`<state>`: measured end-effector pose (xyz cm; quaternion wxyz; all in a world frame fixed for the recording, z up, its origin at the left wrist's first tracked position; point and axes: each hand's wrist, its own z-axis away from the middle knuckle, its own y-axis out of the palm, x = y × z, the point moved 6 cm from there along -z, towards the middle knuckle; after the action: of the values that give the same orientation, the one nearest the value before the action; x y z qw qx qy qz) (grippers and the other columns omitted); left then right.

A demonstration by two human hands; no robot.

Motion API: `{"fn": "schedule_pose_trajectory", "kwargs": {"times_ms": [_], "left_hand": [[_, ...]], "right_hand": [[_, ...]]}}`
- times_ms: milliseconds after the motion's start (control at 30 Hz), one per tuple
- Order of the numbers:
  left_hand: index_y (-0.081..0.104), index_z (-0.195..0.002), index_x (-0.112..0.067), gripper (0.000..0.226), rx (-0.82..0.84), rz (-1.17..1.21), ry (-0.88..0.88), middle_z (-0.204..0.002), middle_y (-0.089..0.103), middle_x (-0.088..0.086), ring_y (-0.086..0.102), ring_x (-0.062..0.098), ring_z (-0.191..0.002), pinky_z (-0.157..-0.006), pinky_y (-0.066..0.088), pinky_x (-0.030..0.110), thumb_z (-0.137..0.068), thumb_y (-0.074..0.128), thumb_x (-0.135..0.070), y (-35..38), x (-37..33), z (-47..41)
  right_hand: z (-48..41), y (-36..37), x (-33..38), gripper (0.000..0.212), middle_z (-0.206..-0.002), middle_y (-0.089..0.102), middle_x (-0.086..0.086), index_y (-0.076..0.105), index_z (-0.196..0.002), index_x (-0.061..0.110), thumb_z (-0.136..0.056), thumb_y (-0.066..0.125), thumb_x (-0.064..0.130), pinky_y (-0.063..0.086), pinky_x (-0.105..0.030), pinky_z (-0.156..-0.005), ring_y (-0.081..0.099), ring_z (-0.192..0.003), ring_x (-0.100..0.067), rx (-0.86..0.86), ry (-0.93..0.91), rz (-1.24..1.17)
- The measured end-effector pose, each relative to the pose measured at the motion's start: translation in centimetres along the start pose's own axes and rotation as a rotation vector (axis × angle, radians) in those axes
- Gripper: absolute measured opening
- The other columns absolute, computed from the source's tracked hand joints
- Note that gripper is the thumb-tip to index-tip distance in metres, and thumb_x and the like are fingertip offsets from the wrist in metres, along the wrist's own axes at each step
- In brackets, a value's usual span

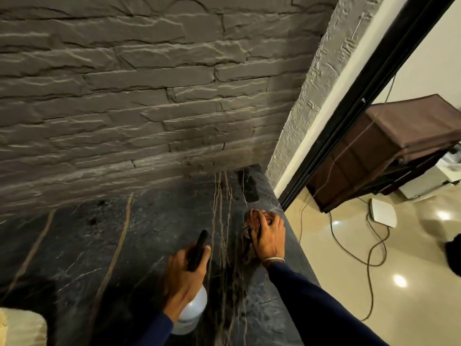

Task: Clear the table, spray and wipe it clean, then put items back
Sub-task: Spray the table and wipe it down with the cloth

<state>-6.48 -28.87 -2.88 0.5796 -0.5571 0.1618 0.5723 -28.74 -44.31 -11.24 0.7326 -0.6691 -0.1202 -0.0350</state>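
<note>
Wiping under way: left hand (184, 275) grips white plastic spray bottle (193, 312), lower centre; right hand (270, 238) clutches reddish-brown cloth (252, 217) against dark veined marble bench (99, 245). Items remain to return.

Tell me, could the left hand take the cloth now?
Probably not: the left hand grips the spray bottle, so it is not free, and the right hand covers and holds the cloth.

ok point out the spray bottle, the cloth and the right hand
spray bottle (193, 313), head view, white body
cloth (251, 219), head view, reddish part beside the fingers
right hand (270, 239), head view, back of the hand
</note>
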Motion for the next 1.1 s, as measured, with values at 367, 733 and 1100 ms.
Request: {"fn": "schedule_pose_trajectory", "kwargs": {"times_ms": [367,733,1100], "left_hand": [[0.064,-0.072,-0.010,0.036,0.154,0.163,-0.199,-0.051,0.052,0.002,0.046,0.019,-0.046,-0.051,0.040,0.033,-0.092,0.063,-0.040,4.5,-1.8,-6.7],[0.067,-0.072,-0.010,0.050,0.094,-0.142,-0.174,-0.068,0.069,0.015,0.068,0.038,-0.063,-0.055,0.058,0.051,-0.077,0.056,-0.059,2.2,-4.5,-8.8],[0.064,-0.053,-0.007,0.052,-0.189,-0.257,-0.254,-0.046,0.062,0.009,0.068,0.036,-0.061,-0.064,0.058,0.045,-0.089,0.062,-0.044,-3.9,-1.4,-9.0]], "right_hand": [[-11.3,1.2,0.9,0.064,-0.151,0.034,-0.013,0.030,-0.147,0.028,-0.092,0.037,0.059,0.030,-0.051,-0.115,0.033,-0.138,-0.035,-0.057,-0.129,-0.021],[-18.0,2.8,6.3,0.063,-0.141,0.041,-0.014,0.037,-0.140,0.026,-0.088,0.039,0.060,0.036,-0.051,-0.108,0.043,-0.127,-0.035,-0.013,-0.085,-0.122],[-6.0,8.8,24.0,0.051,-0.144,0.044,-0.003,0.050,-0.137,0.030,-0.088,0.059,0.039,0.016,-0.048,-0.119,0.032,-0.139,-0.030,0.112,-1.046,-0.153]]}}
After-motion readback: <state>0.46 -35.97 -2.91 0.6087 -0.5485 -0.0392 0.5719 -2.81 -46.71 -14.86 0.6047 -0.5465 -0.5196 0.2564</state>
